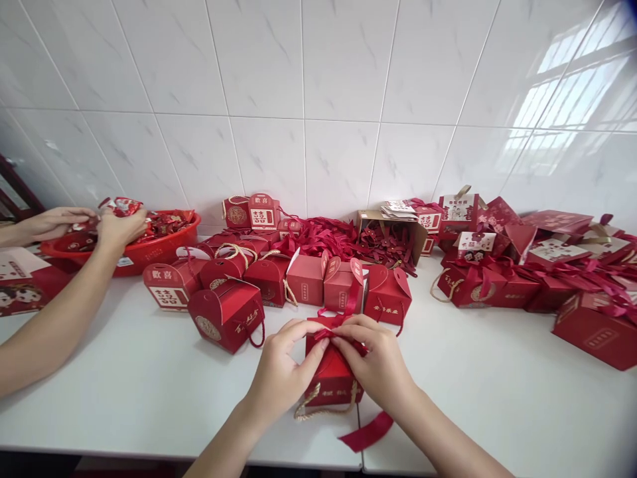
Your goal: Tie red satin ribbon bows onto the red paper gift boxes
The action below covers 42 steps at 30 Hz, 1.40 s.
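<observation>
A red gift box with a gold rope handle stands before me near the front of the table. On top of it my left hand and my right hand meet, thumbs and fingertips pinched on a dark red ribbon. One ribbon end trails onto the table at the right; another stretch rises behind my fingers. The knot or loop between the fingertips is partly hidden.
Several red boxes stand in rows behind, with a heap of ribbons and an open carton. More boxes fill the right. At left, a co-worker's hands hold wrapped sweets over a red basin.
</observation>
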Available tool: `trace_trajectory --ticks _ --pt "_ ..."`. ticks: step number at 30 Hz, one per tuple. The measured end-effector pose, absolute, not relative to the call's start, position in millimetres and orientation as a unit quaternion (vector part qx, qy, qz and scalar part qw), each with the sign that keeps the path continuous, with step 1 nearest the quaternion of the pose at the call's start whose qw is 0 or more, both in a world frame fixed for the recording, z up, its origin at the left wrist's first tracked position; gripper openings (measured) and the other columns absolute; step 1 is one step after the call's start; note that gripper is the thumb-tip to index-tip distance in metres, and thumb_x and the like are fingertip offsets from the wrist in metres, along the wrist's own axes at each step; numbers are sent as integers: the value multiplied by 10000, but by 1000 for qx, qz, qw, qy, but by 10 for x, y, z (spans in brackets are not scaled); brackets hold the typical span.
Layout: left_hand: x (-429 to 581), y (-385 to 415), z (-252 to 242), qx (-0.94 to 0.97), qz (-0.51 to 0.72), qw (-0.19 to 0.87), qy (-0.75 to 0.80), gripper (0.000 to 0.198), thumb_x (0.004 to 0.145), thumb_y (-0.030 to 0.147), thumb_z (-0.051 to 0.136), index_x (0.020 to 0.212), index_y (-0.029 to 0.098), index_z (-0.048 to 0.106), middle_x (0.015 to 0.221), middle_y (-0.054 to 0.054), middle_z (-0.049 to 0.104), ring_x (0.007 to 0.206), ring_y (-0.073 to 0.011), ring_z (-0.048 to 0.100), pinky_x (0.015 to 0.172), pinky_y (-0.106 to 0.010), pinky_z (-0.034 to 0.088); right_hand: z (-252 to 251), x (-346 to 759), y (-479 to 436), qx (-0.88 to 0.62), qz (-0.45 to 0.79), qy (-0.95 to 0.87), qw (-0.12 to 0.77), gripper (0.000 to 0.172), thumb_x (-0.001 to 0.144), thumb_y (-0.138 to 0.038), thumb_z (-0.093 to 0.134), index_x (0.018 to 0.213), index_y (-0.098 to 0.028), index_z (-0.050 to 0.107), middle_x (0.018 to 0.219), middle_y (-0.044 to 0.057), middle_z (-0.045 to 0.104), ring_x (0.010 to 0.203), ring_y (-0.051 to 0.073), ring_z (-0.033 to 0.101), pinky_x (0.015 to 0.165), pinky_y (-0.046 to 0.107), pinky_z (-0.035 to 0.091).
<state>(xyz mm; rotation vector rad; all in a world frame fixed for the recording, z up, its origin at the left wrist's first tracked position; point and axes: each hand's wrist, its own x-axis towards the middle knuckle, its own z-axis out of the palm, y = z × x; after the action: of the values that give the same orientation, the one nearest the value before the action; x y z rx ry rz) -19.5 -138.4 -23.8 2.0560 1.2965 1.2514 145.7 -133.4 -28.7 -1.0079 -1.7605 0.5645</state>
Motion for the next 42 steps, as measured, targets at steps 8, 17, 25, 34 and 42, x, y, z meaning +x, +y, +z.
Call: trace_trajectory --ticks 8,17,25,34,42 --pt "-171 -1328 -215 763 418 127 476 136 826 149 524 930 221 574 898 -21 667 818 -171 612 768 -298 500 -311 1454 -1328 -473 234 -693 491 136 824 -190 578 796 -229 705 1001 77 598 964 235 560 882 408 454" --pt "-153 -1342 -115 781 384 158 466 138 841 170 499 971 213 520 921 -25 622 828 -160 583 769 -287 476 -313 1500 -1293 -494 310 -660 473 128 827 -243 576 758 -222 682 1120 91 567 1134 268 487 984 466 364" --pt "-143 -1284 -98 763 405 192 466 160 814 175 543 967 220 548 901 -9 651 813 -155 598 768 -278 477 -276 1524 -1309 -470 328 -673 468 160 820 -325 595 845 -235 725 1167 84 569 1147 261 511 1007 445 364" --pt "-93 -1275 -96 723 445 294 439 174 811 159 540 979 201 533 887 -23 657 845 -157 632 792 -282 500 -221 1528 -1303 -500 287 -686 444 102 719 -324 718 784 -252 752 1056 73 637 989 269 587 906 446 443" --pt "-117 -1248 -127 724 430 298 450 198 796 178 576 988 196 532 877 -25 660 817 -151 628 766 -276 505 -278 1510 -1255 -490 283 -682 464 100 778 -243 633 793 -234 731 1078 73 638 1035 259 574 951 462 413"
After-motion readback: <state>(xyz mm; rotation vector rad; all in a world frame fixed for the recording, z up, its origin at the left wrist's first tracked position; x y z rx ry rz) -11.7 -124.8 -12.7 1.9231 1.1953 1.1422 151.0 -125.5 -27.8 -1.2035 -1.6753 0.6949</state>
